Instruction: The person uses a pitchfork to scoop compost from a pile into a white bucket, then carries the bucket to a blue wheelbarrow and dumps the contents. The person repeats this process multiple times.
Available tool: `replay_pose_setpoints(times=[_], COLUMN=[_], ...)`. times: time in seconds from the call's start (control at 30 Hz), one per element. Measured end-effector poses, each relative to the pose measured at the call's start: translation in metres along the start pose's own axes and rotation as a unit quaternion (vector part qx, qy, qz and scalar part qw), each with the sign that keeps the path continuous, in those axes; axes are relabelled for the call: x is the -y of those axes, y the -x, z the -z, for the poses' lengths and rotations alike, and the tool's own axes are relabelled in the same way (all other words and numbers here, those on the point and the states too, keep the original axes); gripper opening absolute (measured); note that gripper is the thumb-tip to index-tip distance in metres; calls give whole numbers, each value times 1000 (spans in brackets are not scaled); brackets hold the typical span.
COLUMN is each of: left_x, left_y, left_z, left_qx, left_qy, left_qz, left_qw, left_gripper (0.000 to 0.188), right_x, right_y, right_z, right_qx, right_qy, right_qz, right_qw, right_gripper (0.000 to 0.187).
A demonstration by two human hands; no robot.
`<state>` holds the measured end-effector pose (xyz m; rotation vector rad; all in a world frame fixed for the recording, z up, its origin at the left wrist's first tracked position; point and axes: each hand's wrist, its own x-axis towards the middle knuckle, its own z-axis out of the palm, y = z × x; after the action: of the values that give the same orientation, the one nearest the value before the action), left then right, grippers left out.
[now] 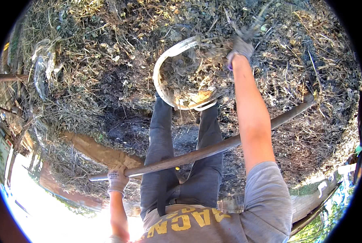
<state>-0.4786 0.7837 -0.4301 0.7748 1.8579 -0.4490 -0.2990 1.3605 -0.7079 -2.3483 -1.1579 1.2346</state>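
My left hand, in a light glove, is closed around one end of a long wooden handle. The handle slants across my thighs, under my right arm, to the right; its far end lies among the litter, where a tool head cannot be made out. My right hand, also gloved, reaches forward past a white bucket. Blurred grey dry stalks stick out from its closed fingers, which are partly smeared by motion. The round bucket stands at my feet with dry leaves and plant bits inside; loose debris blurs over its right side.
Dry leaves, straw and stems cover the ground. A crumpled clear plastic sheet lies at the left. A brown board-like piece rests near my left hand, and a log lies behind me at the right.
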Motion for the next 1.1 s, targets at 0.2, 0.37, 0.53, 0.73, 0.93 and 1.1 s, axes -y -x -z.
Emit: replay_pose_setpoints(times=[0.2,0.37,0.53,0.73,0.93,1.1], left_x=[7,3,5,4,13,9], left_y=[8,5,-7,-29,-29,7], left_z=[-16,-5,-5,-12,-17,-16], left_qx=[13,41,2,3,13,-5], left_qy=[-6,-9,7,5,-6,16], left_qz=[10,27,-2,2,0,-6], left_qw=[1000,999,1000,1000,1000,1000], left_gripper=[26,24,23,23,24,25], right_x=[-6,-46,-235,-298,-308,-97], right_y=[56,131,108,157,144,175], right_z=[115,55,-49,-101,-96,-8], right_qx=[209,430,507,439,475,530], right_qy=[-297,70,363,447,416,25], right_qz=[-84,-156,-144,-76,30,-298], right_qw=[928,886,769,776,775,794], right_gripper=[40,54,63,94,67,27])
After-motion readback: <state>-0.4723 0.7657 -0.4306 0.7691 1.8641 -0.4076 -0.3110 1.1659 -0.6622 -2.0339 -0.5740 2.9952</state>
